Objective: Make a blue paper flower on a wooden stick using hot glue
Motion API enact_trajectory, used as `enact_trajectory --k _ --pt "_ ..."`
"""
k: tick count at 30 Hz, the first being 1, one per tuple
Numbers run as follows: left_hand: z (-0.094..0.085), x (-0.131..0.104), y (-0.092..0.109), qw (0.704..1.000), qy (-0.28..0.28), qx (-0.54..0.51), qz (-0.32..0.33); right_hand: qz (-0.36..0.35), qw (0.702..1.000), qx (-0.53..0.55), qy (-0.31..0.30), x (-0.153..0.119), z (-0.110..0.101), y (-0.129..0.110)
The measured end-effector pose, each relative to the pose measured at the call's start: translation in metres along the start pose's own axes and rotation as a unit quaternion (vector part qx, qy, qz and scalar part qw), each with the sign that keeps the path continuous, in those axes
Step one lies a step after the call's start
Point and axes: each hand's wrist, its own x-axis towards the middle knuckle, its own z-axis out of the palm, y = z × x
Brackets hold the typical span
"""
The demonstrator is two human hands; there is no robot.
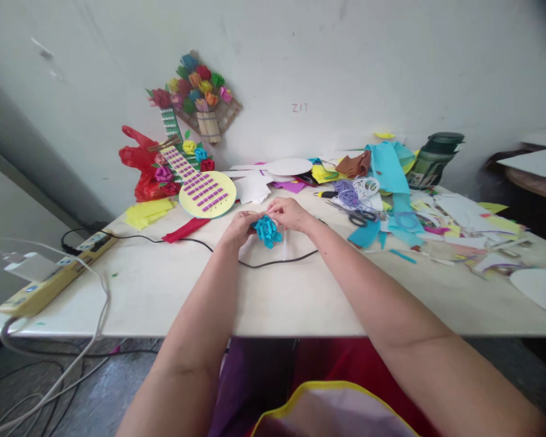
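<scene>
A crinkled blue paper flower [267,232] is held up over the middle of the table, its petals facing me. My left hand [244,226] is closed on it from the left, fingers gathered at its upper edge. From the right, my right hand [287,212] pinches at the top of the same flower, the fingertips of both hands nearly meeting. What lies behind the petals is hidden by the flower and fingers. A pale, blurred strip shows just below my right hand.
A black cable [264,265] crosses the table below the hands, near a power strip [57,276]. Behind stands a yellow paper guitar [208,194] beside paper flowers. On the right lie scissors [362,217], yarn [351,193], paper scraps [464,221] and a dark green bottle [437,159].
</scene>
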Motion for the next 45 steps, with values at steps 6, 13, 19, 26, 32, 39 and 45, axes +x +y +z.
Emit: enact_trajectory --k 6,13,19,26,32,39,45 --pt "-0.002 0.001 -0.001 1.000 -0.013 0.005 0.010 0.090 0.994 0.002 -0.055 -0.004 -0.010 -0.004" --pt "-0.002 0.000 0.000 1.000 -0.017 -0.006 0.010 0.036 0.991 0.020 -0.131 -0.005 -0.020 -0.002" --pt "-0.004 0.002 -0.001 1.000 -0.020 -0.009 -0.006 0.011 0.993 0.014 -0.119 -0.005 -0.019 0.001" --pt "-0.003 0.002 -0.002 0.999 -0.008 -0.016 -0.029 -0.006 0.996 -0.047 -0.078 -0.002 -0.013 0.007" --pt "-0.003 0.007 -0.003 0.997 0.017 -0.060 -0.052 0.014 0.997 -0.051 -0.048 -0.002 -0.010 0.007" --pt "-0.006 0.003 0.000 0.989 -0.071 -0.128 0.015 0.023 1.000 -0.015 0.002 0.002 -0.009 0.011" --pt "-0.004 0.002 -0.004 0.993 -0.050 -0.096 0.037 0.027 1.000 0.008 0.007 0.003 -0.006 0.013"
